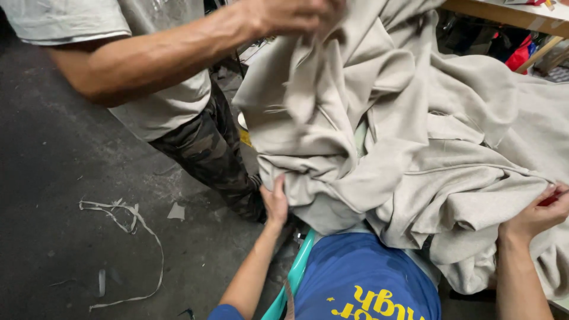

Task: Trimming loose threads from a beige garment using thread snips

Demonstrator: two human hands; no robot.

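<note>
a dark grey concrete floor [53,178] fills the left side; on it lie a long thin curling strip of pale beige fabric [139,228], a small pale scrap of cloth [176,211] just beside it, and a short offcut [101,282] lower down.
</note>
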